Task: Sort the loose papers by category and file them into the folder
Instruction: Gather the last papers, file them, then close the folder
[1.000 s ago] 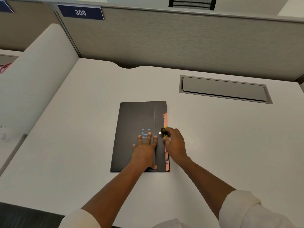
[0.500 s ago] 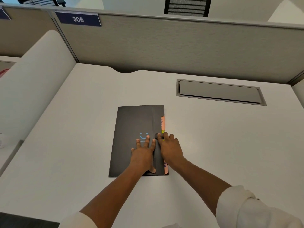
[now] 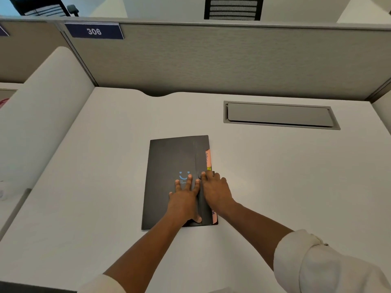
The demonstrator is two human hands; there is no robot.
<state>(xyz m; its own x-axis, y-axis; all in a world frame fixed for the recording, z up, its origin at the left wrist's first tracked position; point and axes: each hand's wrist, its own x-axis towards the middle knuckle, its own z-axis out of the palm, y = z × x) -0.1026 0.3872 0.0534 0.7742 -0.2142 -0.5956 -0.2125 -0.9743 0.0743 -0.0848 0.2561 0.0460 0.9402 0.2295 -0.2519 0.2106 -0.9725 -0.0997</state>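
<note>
A closed black folder (image 3: 169, 176) lies flat near the middle of a white desk (image 3: 275, 176), its long sides running away from the person and its near edge close to the forearms. A pale blue smiling-face mark (image 3: 184, 176) is printed on the cover, and a narrow flap (image 3: 202, 157) folds over from the right edge. Along that right edge, strips of pink paper (image 3: 208, 158) stick out from under the flap, one above the hands and another near the folder's lower right corner; a small yellow-green tab (image 3: 209, 168) shows just below the upper strip. The left hand (image 3: 185, 199) rests palm down on the cover with its fingers straight and slightly spread, the fingertips lying just under the printed mark and the thumb reaching toward the folder's near edge. The right hand (image 3: 216, 192) lies just beside it on the flap, fingers extended and close together, the fingertips pressing on the flap near a small dark round clasp (image 3: 200, 176) that is partly hidden. Neither hand grasps anything. Rolled white sleeves (image 3: 306, 261) cover both upper forearms. Farther back on the right, a grey rectangular cable hatch (image 3: 279, 115) is set into the desk, well apart from the folder. A beige partition (image 3: 232, 60) stands behind the desk and carries a blue plate (image 3: 94, 31) reading 306.
</note>
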